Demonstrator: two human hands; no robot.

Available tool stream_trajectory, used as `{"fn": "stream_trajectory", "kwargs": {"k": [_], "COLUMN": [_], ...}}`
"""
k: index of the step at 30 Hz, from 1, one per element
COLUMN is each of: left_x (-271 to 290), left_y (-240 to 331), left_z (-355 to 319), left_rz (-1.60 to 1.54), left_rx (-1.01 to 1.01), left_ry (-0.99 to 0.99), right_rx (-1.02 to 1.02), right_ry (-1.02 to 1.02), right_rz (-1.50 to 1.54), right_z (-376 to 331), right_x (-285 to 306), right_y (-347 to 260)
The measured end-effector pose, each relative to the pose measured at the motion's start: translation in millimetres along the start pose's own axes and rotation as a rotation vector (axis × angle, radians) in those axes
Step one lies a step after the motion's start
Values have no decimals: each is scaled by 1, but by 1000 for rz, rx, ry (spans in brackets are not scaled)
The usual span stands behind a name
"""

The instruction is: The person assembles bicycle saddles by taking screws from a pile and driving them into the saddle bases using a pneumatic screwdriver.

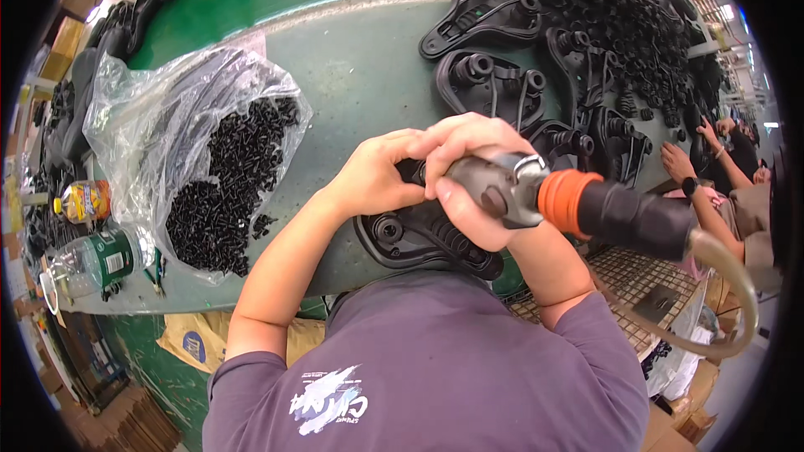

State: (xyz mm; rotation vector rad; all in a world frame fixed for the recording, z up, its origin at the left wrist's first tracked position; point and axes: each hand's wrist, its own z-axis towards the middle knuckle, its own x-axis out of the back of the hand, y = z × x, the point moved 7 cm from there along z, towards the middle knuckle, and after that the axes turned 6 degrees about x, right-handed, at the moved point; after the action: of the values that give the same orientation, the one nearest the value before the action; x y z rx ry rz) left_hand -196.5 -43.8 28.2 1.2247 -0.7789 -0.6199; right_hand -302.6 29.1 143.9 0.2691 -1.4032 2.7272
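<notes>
My right hand (477,176) is wrapped around a metal-bodied pneumatic screwdriver (512,188), which has an orange ring, a black rear part and a pale hose. The tool lies nearly level, its hose end to the right. My left hand (377,172) is curled with thumb and fingers around something dark at the tool's front, and its fingers touch my right hand. What it grips is mostly hidden. Under both hands, close to my body, lies a black bicycle saddle (398,238), underside up. Beyond my hands is another upturned black saddle (448,84).
An open clear plastic bag (138,117) of small black screws (243,167) lies on the left of the green table (335,59). A plastic bottle (105,255) and a yellow-capped bottle (84,201) stand left. Black springs (628,42) are heaped at far right, near a co-worker's hands (678,163).
</notes>
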Motion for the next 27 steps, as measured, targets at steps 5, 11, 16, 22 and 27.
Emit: {"fn": "stream_trajectory", "kwargs": {"k": [5, 11, 16, 22, 27], "left_x": [45, 276, 200, 159, 148], "left_y": [21, 10, 32, -18, -7], "left_z": [-11, -33, -70, -137, -135], "left_rz": [322, 262, 708, 1111, 1142], "left_rx": [-39, 55, 366, 396, 180], "left_ry": [35, 1189, 552, 479, 573], "right_rx": [117, -262, -601, -700, -795], "right_ry": [263, 629, 607, 553, 272], "right_rz": [176, 121, 28, 133, 223], "right_z": [-23, -71, -95, -84, -103], "right_x": [27, 66, 64, 38, -1], "right_y": [-57, -12, 32, 69, 43]}}
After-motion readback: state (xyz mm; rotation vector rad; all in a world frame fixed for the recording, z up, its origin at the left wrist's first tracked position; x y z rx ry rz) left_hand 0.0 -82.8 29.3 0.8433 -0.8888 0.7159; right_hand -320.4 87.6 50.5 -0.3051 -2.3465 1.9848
